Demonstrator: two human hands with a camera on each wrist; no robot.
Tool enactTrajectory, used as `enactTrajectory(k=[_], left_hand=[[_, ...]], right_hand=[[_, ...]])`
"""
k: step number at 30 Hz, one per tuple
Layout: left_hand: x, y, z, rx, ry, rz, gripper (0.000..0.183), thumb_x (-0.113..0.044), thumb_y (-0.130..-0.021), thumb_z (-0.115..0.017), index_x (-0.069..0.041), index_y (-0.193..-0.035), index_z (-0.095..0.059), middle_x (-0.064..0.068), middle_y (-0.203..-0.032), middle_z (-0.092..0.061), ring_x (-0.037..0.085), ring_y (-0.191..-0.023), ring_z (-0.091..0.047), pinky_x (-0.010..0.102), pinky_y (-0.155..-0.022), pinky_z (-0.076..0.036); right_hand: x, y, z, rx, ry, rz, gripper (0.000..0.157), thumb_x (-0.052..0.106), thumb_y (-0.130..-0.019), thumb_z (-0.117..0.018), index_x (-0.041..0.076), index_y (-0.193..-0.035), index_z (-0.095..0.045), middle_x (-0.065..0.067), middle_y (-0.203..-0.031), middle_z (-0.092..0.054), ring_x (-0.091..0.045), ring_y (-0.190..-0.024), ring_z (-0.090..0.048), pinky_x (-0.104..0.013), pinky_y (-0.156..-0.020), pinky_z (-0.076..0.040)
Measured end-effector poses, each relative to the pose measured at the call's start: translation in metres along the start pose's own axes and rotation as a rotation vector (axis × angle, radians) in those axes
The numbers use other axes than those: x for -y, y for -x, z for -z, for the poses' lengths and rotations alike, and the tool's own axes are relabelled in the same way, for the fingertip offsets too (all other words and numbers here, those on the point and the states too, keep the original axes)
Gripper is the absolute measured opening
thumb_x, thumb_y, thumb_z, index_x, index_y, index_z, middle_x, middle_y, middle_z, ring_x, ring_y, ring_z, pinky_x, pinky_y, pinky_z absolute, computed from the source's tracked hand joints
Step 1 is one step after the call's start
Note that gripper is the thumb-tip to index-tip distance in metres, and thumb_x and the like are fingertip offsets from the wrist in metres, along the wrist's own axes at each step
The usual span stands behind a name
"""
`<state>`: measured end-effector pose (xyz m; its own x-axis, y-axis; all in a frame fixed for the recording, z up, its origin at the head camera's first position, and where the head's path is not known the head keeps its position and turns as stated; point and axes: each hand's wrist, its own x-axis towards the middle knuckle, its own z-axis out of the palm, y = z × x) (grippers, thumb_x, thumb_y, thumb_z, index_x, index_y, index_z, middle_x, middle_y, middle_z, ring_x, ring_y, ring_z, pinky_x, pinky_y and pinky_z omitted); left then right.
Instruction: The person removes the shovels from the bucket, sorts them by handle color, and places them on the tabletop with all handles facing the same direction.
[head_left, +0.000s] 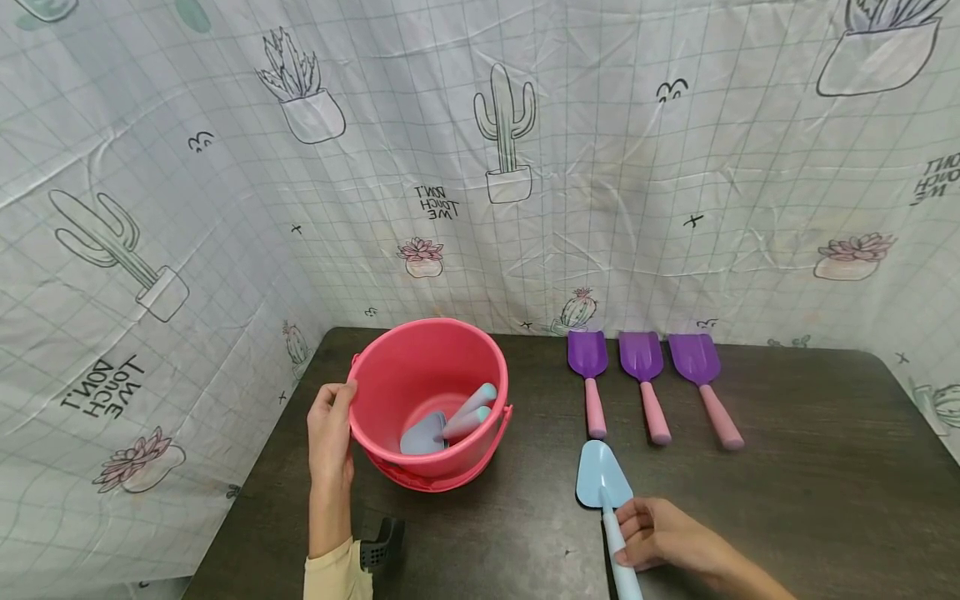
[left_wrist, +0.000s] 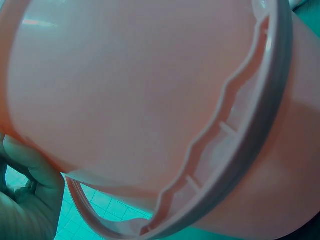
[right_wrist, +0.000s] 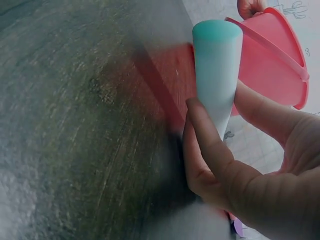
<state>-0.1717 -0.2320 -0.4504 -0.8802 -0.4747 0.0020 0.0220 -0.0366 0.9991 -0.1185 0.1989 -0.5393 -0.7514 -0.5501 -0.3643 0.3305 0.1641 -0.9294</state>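
A pink bucket (head_left: 431, 358) stands at the left of the dark table, tipped a little towards me in the head view. My left hand (head_left: 330, 429) grips its rim on the left side; the left wrist view shows the bucket's wall and its handle (left_wrist: 240, 135) close up. Inside lie a grey-blue trowel blade (head_left: 424, 434) and two handles with mint ends (head_left: 472, 408). My right hand (head_left: 663, 537) pinches the handle of a light blue trowel (head_left: 600, 475), whose blade points away from me. The right wrist view shows its mint-coloured handle end (right_wrist: 217, 31) between thumb and fingers.
Three purple shovels with pink handles lie in a row at the back: the left shovel (head_left: 588, 354), the middle shovel (head_left: 642, 357) and the right shovel (head_left: 696, 360). A cactus-print curtain (head_left: 615, 183) hangs behind the dark table (head_left: 817, 467) and along its left side.
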Motion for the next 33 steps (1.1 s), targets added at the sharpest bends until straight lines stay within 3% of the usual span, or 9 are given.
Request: enactTrajectory(k=[11,19,33], left_hand=[[-0.002,0.000,0.001,0.011,0.016,0.015,0.025,-0.023,-0.105,-0.058,0.001,-0.105,-0.055,0.006,-0.075,-0.064,0.014,-0.058,-0.064,0.023,-0.052,-0.052],[-0.002,0.001,0.000,0.004,0.021,0.012,0.025,-0.023,-0.105,-0.058,0.001,-0.104,-0.054,0.007,-0.075,-0.064,0.014,-0.059,-0.064,0.022,-0.053,-0.052],[-0.002,0.001,0.000,0.009,0.028,0.002,0.025,-0.022,-0.105,-0.058,0.003,-0.105,-0.054,0.008,-0.076,-0.064,0.015,-0.059,-0.065,0.022,-0.053,-0.052]], right_hand=[[0.005,-0.001,-0.009,-0.079,0.060,-0.011,0.035,-0.005,-0.082,-0.076,-0.014,-0.107,-0.054,-0.007,-0.087,-0.062,-0.017,-0.078,-0.062,-0.031,-0.066,-0.060],[0.006,-0.002,-0.014,-0.107,0.079,-0.008,0.035,-0.010,-0.082,-0.074,-0.014,-0.105,-0.049,-0.007,-0.079,-0.060,-0.018,-0.067,-0.065,-0.039,-0.062,-0.063],[0.009,0.002,-0.015,-0.133,0.242,-0.005,0.036,0.001,-0.085,-0.079,-0.008,-0.106,-0.051,-0.009,-0.074,-0.059,-0.024,-0.061,-0.066,-0.042,-0.053,-0.060]])
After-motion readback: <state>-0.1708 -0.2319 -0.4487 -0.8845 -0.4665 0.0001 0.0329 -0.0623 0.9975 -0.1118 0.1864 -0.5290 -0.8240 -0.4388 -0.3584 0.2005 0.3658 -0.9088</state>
